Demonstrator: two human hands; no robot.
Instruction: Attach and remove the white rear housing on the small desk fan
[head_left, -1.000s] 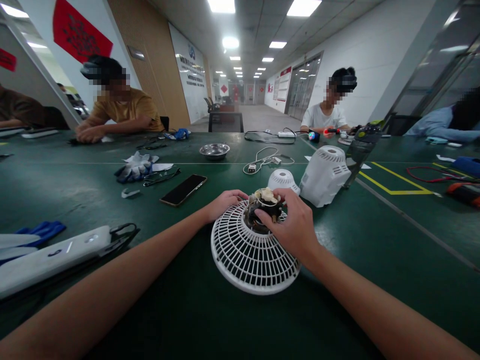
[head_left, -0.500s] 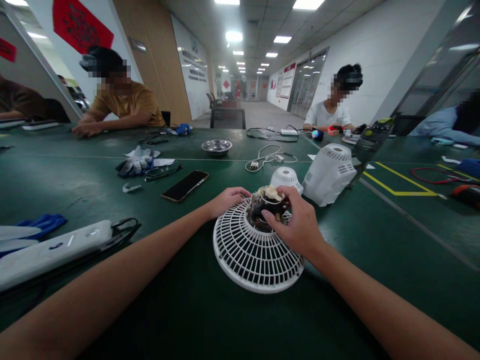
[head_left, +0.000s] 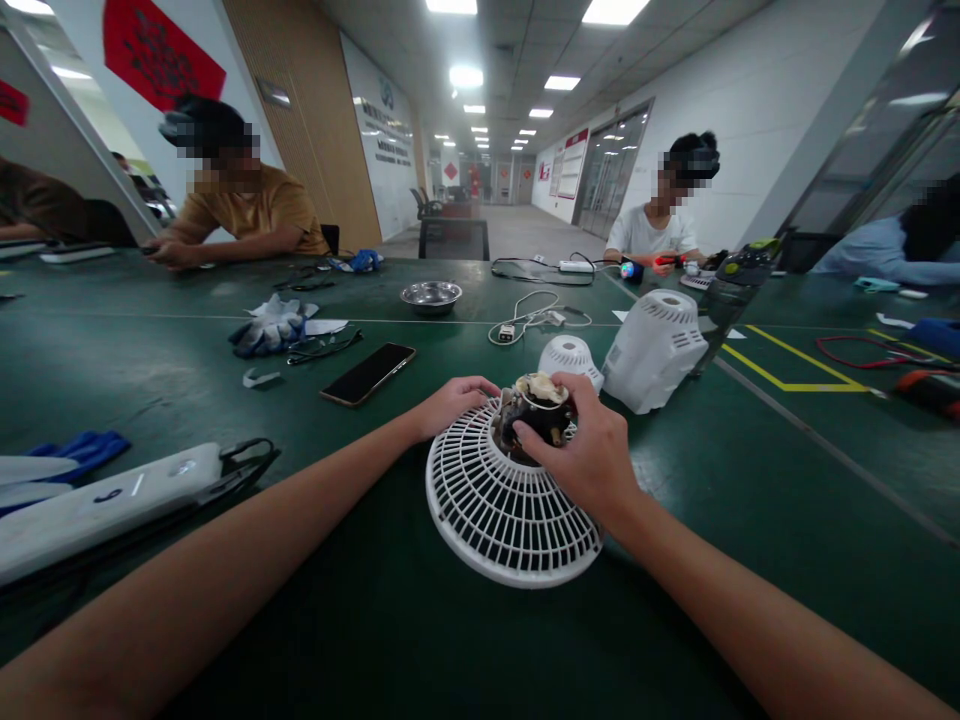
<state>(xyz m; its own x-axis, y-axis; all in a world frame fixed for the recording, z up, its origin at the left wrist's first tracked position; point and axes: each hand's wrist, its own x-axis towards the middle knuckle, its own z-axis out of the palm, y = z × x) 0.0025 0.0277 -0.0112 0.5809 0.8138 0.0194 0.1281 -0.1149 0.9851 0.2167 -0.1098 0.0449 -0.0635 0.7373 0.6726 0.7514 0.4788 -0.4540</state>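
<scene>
On the green table in front of me lies a white fan grille (head_left: 517, 515), its round wide rim toward me. A dark fan motor (head_left: 534, 415) with cream-coloured material on top sits at the grille's hub. My right hand (head_left: 589, 440) is closed around the motor, thumb on the near side and fingers at the far right. My left hand (head_left: 459, 405) rests at the grille's far left edge, fingers curled over the rim, with the fingertips partly hidden. Just behind are a small white vented cover (head_left: 568, 358) and a larger white plastic housing (head_left: 651, 350).
A phone (head_left: 367, 374), gloves (head_left: 270, 330), a metal bowl (head_left: 430, 296) and a white cable (head_left: 536, 318) lie beyond my hands. At left is a white power strip (head_left: 127, 500). A bottle (head_left: 735, 295) stands behind the housing. Other people sit across the table.
My right thumb has shifted slightly left across the motor, and the motor looks slightly turned. My left hand stays at the grille's edge.
</scene>
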